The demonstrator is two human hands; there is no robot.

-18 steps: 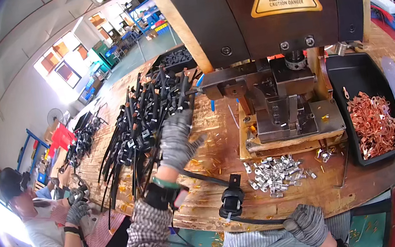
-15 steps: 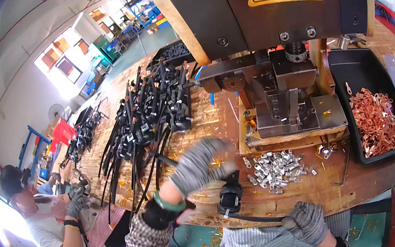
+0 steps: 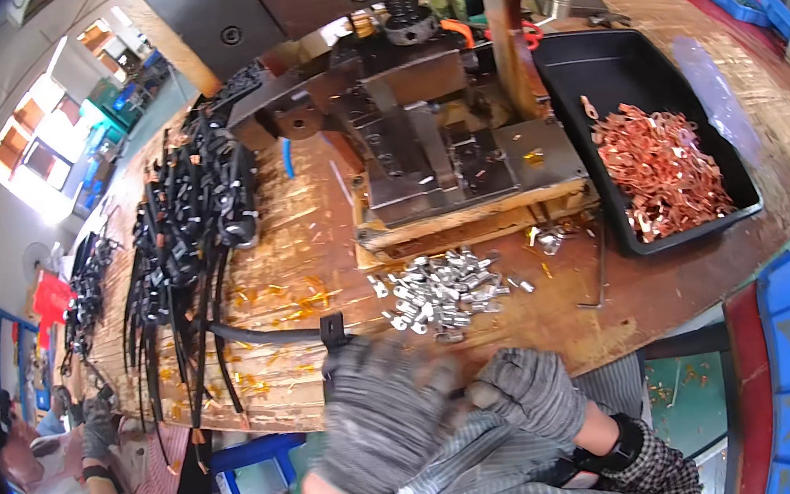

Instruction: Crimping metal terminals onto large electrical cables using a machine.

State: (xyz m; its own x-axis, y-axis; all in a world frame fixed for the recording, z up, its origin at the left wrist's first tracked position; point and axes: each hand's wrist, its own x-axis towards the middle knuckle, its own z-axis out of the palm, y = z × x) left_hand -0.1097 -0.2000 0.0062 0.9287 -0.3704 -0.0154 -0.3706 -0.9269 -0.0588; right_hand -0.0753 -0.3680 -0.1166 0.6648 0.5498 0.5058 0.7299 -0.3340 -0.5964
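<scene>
My left hand (image 3: pixel 379 419), in a grey striped knit glove, curls over a black cable (image 3: pixel 261 336) near the table's front edge. A black bracket-like fitting (image 3: pixel 333 330) on the cable sticks out above this hand; the rest is hidden under the glove. My right hand (image 3: pixel 535 395), gloved alike, is closed beside it with fingertips pinched, and a dark bit of the cable shows between the hands. Just beyond them lies a pile of silver cable lugs (image 3: pixel 442 293). The left fingers are partly blurred.
A metal press (image 3: pixel 443 159) stands behind the lugs. To its right, a black tray (image 3: pixel 572 70) holds copper lugs (image 3: pixel 662 169). Bundled black cables (image 3: pixel 180 227) lie at left. Another person (image 3: pixel 74 474) works at far left. A hex key (image 3: pixel 603 268) lies by the press.
My left hand has come down onto the cable, and my right hand has moved up close to it. The view has shifted right and down, and the cable's fitting now lies mostly under my left hand.
</scene>
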